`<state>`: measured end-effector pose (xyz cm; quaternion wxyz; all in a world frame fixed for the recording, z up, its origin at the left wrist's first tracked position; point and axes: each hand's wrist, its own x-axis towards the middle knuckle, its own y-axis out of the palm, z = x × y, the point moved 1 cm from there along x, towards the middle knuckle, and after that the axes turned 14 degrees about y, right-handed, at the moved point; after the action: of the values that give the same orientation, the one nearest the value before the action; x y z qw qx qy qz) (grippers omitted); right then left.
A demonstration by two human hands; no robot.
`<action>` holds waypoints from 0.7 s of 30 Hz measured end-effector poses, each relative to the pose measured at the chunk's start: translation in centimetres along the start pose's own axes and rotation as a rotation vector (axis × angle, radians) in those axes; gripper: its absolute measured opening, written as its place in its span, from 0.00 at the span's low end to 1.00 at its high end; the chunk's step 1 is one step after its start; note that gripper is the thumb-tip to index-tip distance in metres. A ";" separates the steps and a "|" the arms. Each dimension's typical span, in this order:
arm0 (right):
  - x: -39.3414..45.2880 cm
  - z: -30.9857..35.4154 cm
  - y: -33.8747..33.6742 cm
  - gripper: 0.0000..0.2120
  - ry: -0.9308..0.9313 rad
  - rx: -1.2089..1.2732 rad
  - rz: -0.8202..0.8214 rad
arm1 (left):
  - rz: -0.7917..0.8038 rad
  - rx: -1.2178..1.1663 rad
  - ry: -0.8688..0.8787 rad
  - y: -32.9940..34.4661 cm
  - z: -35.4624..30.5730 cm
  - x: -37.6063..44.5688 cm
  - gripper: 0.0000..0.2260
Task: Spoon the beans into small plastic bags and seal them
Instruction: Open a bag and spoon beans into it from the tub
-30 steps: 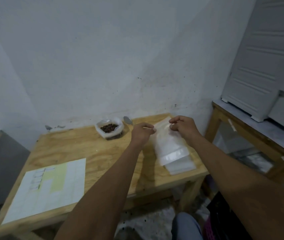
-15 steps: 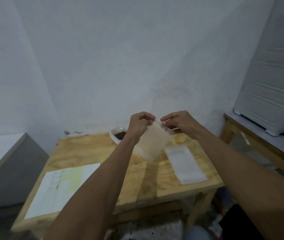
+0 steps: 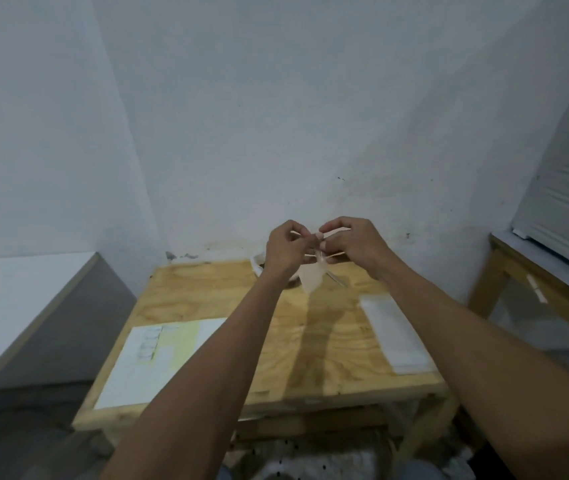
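Your left hand (image 3: 284, 249) and right hand (image 3: 352, 245) are raised above the wooden table (image 3: 276, 341), fingers pinched closed on the top edge of one small plastic bag (image 3: 312, 277), which hangs between them. The bean container (image 3: 258, 265) sits mostly hidden behind your left wrist. Spare bags (image 3: 392, 332) lie stacked at the table's right.

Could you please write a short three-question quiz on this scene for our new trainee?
1. True or false: both hands hold the small plastic bag in the air above the wooden table.
2. Where does the stack of spare bags lie: A) near the table's right edge, B) on the printed sheet, C) on the floor?
3. Fill in: the bean container is partly hidden behind the ___ hand.

Key: 1 true; 2 A; 3 left. The right hand pinches the bag's top too.
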<state>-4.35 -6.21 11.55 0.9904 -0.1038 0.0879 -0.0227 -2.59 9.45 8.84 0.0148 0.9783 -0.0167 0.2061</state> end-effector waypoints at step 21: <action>0.9 -0.8 2.7 0.13 -0.209 -0.474 -0.148 | -0.052 0.092 -0.170 -0.9 0.7 0.4 0.08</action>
<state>-3.57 -3.81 10.11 0.9379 -0.3406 -0.0199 -0.0627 -1.87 10.29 8.37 -0.0263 0.9920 0.0170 0.1226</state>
